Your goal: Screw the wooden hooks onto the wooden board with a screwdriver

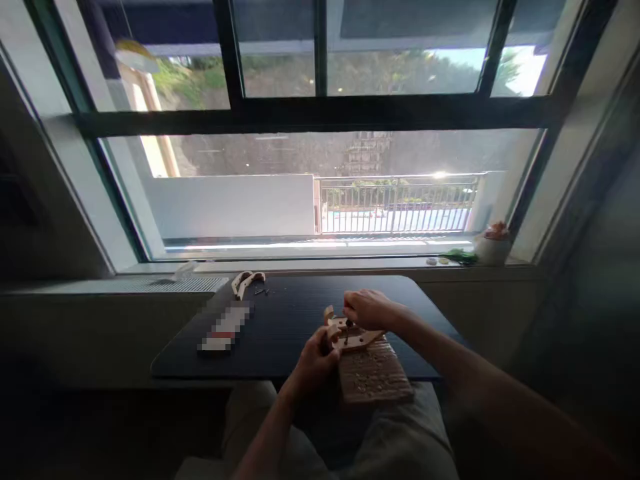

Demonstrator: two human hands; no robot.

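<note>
A small wooden assembly (356, 337) made of flat cut-out pieces rests on a perforated wooden board (374, 379) at the near edge of a dark table (280, 327). My left hand (314, 363) is closed around the assembly's left end. Above its top, my right hand (367, 309) has its fingers pinched on a small dark part that is too small to name. The board overhangs the table toward my lap.
Loose wooden pieces (247, 281) and small dark bits (261, 291) lie at the table's far left corner. A flat packet (226, 328) lies on the left of the table. A small pot (493, 244) and green item (457, 255) stand on the windowsill.
</note>
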